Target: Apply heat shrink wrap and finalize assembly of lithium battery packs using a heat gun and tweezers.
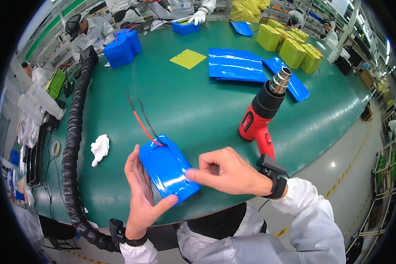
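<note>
Black ribbed hose: barrier left of the left hand.
White crumpled item: ahead-left of that hand.
Left hand: part-open, thumb and fingers around the blue pack.
Blue pack: between the hands, wires pointing away.
Bench: near edge just below hands; open room ahead.
Right hand: loosely curled at the pack's right side; grip cannot be told.
Red heat gun: ahead-right of it, nozzle up.

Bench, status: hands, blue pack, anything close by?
Left hand holding blue pack, wires out its far end. Right hand at pack's right edge; contact unclear. Heat gun just beyond right hand.
</note>
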The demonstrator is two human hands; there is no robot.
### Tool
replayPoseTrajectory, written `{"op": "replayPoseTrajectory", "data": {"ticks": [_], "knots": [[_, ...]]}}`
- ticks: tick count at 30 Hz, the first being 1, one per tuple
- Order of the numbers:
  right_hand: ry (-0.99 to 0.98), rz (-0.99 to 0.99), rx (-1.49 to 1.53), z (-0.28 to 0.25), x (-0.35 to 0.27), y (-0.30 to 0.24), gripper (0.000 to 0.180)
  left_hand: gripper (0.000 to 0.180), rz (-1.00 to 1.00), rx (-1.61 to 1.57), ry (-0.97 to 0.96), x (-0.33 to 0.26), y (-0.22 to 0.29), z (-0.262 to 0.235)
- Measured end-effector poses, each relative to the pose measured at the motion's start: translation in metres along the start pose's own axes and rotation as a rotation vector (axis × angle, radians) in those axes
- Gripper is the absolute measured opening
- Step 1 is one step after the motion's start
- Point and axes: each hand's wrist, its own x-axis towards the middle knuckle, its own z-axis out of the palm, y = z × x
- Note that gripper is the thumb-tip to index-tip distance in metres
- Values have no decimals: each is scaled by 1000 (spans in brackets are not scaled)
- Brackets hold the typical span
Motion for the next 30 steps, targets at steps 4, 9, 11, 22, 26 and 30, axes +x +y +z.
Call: {"op": "replayPoseTrajectory", "data": {"ticks": [4, 9, 11, 22, 26, 30], "knots": [[-122, -34, 125, 4, 13, 7, 45, 111, -77, 99, -18, 6, 7, 2], [-86, 65, 196, 19, 19, 15, 52, 103, -66, 46, 11, 7, 12, 7], [35, 51, 128, 23, 15, 11, 56, 99, -61, 16, 35, 6, 12, 9], [87, 80, 294, 21, -1, 14, 26, 96, -18, 24, 49, -3, 3, 6], [39, 144, 296, 25, 2, 5, 26, 96, -9, 63, 73, -2, 5, 13], [60, 176, 276, 30, 4, 3, 30, 95, -25, 68, 67, 0, 4, 15]]}}
